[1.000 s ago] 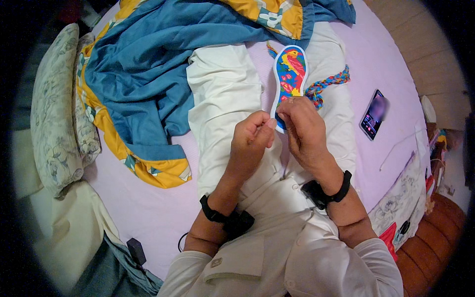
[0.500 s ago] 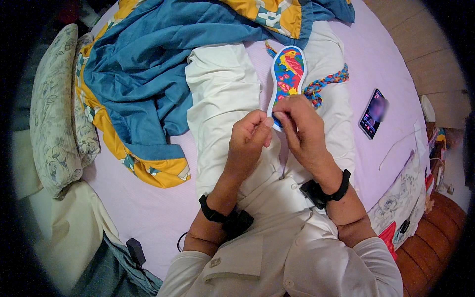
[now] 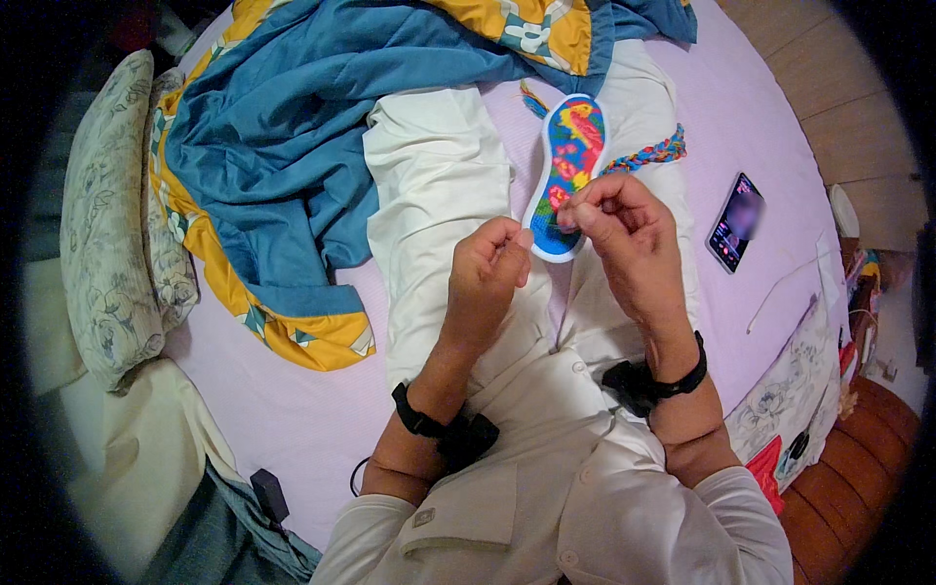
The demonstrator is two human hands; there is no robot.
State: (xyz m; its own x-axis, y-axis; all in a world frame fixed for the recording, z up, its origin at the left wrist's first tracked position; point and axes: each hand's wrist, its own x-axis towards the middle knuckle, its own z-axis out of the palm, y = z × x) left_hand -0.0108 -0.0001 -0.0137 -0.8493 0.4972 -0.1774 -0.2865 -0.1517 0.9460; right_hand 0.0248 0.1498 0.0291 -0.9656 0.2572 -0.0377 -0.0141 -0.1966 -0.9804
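A shoe insole (image 3: 573,156) with a white rim lies over my lap, its heel end toward me. Its face carries a bright stitched bird and flowers on blue. My left hand (image 3: 487,278) is closed at the heel's left edge, with the thumb against the rim. Above the heel's right side, my right hand (image 3: 632,239) is in a pinch, thumb and forefinger together. What sits between those fingertips is too fine to make out. A braid of multicoloured thread (image 3: 653,154) lies on my right trouser leg, and its other tail shows beyond the insole's toe.
A phone (image 3: 734,224) with a lit screen lies on the pale lilac sheet (image 3: 741,117) to the right. A blue and yellow quilt (image 3: 283,166) is bunched at left and far. Floral pillows (image 3: 112,224) are at the left edge; a brown ribbed seat (image 3: 853,487) is at lower right.
My right hand has drawn back to the right and turned, uncovering the insole's heel. The insole has tilted to show its face more fully. My left hand has barely moved.
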